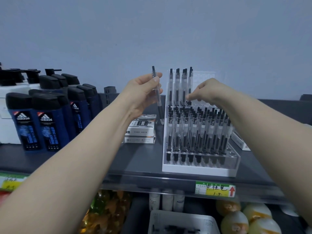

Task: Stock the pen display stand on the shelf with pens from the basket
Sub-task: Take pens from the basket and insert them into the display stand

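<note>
Basket [181, 217] below shelf [141, 159]. Left hand [141, 93] grips pen [158, 100] upright, just left of pen display stand [199, 170]; right hand [205, 91] at top-row pens [177, 86], grip unclear.

Both forearms are extended forward and upward from the lower corners of the view, bare, converging toward the middle.

Left hand [143, 92] is raised, palm turned toward the right, wrist bent slightly back. A pen [158, 103] is pinched near its upper end between thumb and forefinger and held nearly upright, tip downward. Remaining fingers are curled loosely behind the barrel.

Right hand [205, 92] is held at similar height, back of the hand uppermost, wrist flexed downward. Its fingertips [187, 97] are bunched together and pointed down and to the left. Whether anything is gripped by them cannot be determined.

The two hands are seen apart, not touching.
</note>
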`<state>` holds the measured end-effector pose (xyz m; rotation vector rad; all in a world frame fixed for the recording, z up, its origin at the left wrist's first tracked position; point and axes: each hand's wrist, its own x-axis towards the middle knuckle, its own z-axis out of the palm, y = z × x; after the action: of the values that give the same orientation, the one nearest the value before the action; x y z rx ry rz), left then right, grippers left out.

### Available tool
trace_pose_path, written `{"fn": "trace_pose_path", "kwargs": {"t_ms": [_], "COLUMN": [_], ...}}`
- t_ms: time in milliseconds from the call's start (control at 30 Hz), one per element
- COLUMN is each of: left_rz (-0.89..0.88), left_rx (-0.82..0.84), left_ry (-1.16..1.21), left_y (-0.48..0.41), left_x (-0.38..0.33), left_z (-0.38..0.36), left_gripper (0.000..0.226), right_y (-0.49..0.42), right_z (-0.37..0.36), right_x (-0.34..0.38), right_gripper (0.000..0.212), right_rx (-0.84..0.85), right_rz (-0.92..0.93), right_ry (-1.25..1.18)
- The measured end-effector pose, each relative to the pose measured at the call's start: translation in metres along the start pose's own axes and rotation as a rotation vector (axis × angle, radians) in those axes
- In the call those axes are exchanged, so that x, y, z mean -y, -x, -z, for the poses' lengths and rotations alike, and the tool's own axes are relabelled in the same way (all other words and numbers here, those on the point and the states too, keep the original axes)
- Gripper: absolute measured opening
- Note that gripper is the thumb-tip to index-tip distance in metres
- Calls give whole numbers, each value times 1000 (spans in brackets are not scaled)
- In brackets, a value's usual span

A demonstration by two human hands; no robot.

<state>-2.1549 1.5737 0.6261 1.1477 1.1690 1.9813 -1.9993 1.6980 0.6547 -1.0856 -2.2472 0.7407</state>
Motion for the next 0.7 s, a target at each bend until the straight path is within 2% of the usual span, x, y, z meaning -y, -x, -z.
{"fn": "trace_pose_path", "kwargs": {"t_ms": [300,400,500,600,700], "left_rz": [1,3,8,13,19], "left_rx": [16,16,9,9,14], "left_ry": [-19,-22,-36,-41,-37], "left_y": [10,13,14,14,15], "left_x": [-4,-4,-5,-5,-4], "left_z": [1,1,2,3,2], "left_gripper": [13,13,13,12,12], "right_y": [-7,-5,-1,3,0], "right_z": [-8,-5,3,7,4], "right_x": [4,3,-1,-2,-2], "right_gripper": [41,31,42,30,22], "right_rx": [-88,-71,-12,32,-2], "right_rz": [48,56,62,58,66], "right_ry": [151,167,103,5,-122]}}
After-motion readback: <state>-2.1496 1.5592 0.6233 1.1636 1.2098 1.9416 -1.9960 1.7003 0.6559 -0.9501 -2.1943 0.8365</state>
